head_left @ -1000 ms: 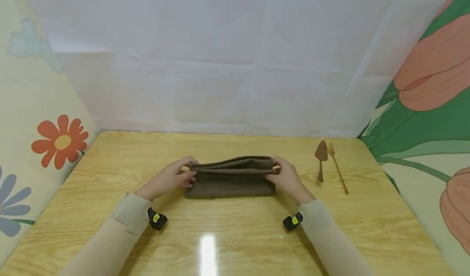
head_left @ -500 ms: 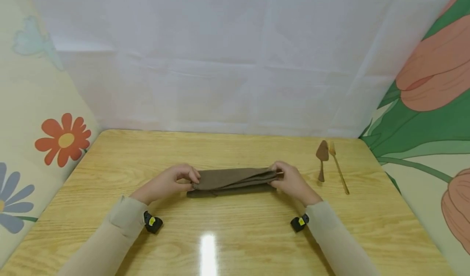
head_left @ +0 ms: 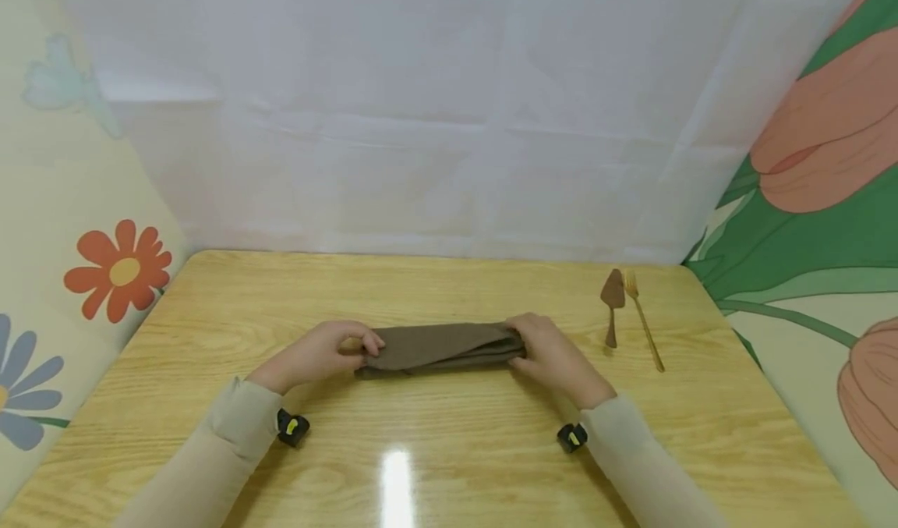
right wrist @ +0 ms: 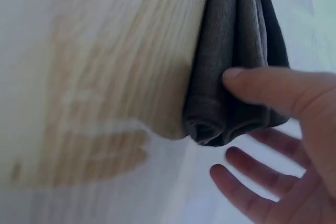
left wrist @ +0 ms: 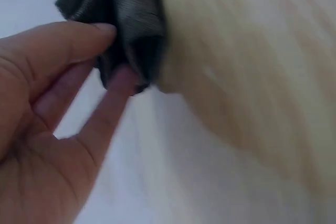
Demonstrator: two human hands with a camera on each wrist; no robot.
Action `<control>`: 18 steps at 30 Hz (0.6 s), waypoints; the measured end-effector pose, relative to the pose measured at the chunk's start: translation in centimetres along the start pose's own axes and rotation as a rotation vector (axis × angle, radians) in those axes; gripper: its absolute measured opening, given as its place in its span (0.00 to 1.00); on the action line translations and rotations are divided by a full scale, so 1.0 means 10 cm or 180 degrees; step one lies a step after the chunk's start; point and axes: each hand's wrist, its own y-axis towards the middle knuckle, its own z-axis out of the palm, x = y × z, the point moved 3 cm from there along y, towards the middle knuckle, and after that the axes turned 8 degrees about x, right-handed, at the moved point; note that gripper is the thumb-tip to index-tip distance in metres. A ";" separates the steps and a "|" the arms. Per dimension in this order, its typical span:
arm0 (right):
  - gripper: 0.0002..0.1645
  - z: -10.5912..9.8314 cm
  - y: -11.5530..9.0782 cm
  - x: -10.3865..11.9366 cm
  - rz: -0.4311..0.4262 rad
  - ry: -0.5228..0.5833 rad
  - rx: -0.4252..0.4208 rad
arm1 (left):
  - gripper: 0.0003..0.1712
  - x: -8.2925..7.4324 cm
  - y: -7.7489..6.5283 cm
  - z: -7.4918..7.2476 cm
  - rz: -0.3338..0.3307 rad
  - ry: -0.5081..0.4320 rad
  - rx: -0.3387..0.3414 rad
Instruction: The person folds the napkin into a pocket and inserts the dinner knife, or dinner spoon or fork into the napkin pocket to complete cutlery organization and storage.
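Observation:
A dark brown cloth napkin [head_left: 435,346] lies folded into a long narrow strip across the middle of the table. At its left end my left hand [head_left: 324,350] pinches the layers. In the left wrist view the fingers [left wrist: 79,38] touch the end of the folded cloth [left wrist: 137,9], with one digit tucked into the gap between layers. My right hand [head_left: 557,356] holds the right end. The right wrist view shows the thumb [right wrist: 257,83] on the layered cloth [right wrist: 212,72], the other fingers around its far side and below. The near edge looks rolled there.
On the wooden table [head_left: 449,450], right of the napkin, lie a brown cake server [head_left: 613,298] and a gold fork [head_left: 644,321]. A white sheet [head_left: 435,122] hangs along the back edge, and flower-painted panels stand at both sides.
The napkin's upper layers, raised and gaping a second ago, have come down toward me into a flatter, narrower strip. Over the last half second, my right hand has closed in over its end.

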 end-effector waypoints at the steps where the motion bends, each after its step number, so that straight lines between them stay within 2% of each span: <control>1: 0.29 0.00 -0.01 0.03 -0.0042 -0.0046 0.0007 | 0.13 -0.02 0.00 -0.01 0.0015 0.0057 -0.0008; 3: 0.27 -0.01 -0.01 0.08 -0.0195 -0.0169 0.0020 | 0.13 -0.06 0.01 -0.02 0.0028 0.0134 -0.0016; 6: 0.16 -0.01 -0.01 0.13 -0.0494 -0.0348 -0.0019 | 0.12 -0.08 0.01 -0.03 -0.0001 0.0152 -0.0018; 8: 0.09 0.01 0.00 0.14 -0.0600 -0.0474 -0.0082 | 0.12 -0.08 0.01 -0.04 -0.0041 0.0156 -0.0034; 15: 0.07 0.05 0.01 0.15 -0.0690 -0.0715 -0.0231 | 0.13 -0.03 0.02 -0.03 -0.0270 0.0147 -0.0088; 18: 0.05 0.07 0.01 0.17 -0.0706 -0.0761 -0.0175 | 0.12 -0.11 0.04 -0.03 -0.0232 0.0433 -0.0079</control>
